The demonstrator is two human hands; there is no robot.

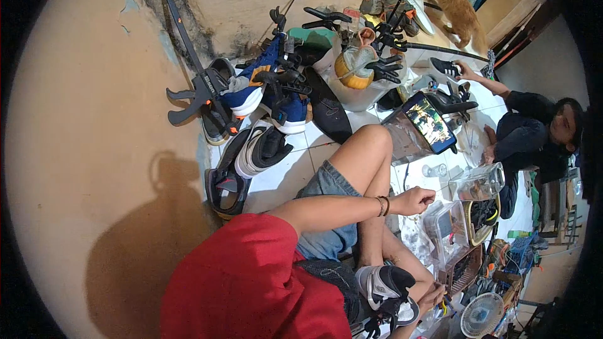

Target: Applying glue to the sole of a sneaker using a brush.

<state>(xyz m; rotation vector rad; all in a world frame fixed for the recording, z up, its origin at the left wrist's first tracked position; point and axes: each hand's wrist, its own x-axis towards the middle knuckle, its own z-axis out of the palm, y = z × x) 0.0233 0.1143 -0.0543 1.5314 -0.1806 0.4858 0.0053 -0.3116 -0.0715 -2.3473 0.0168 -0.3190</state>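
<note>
White tile free by knee; left hand point(416, 201) fisted, empty, near tub rim point(447, 208); right hand point(433, 295) grips shoe point(384, 284).

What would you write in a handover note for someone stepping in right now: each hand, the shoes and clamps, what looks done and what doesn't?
Left hand: closed in a loose fist past the raised knee, nothing visible in it.
Right hand: low by the lap, at the grey-and-black sneaker; grip unclear.
Things: the sneaker lies on the lap, with small black spring clamps at its lower end. The blue-and-white sneakers stand by the wall.
Done: the blue-and-white sneakers also carry clamps.
Left: the black-and-white shoes on the floor tiles show no clamps.
</note>
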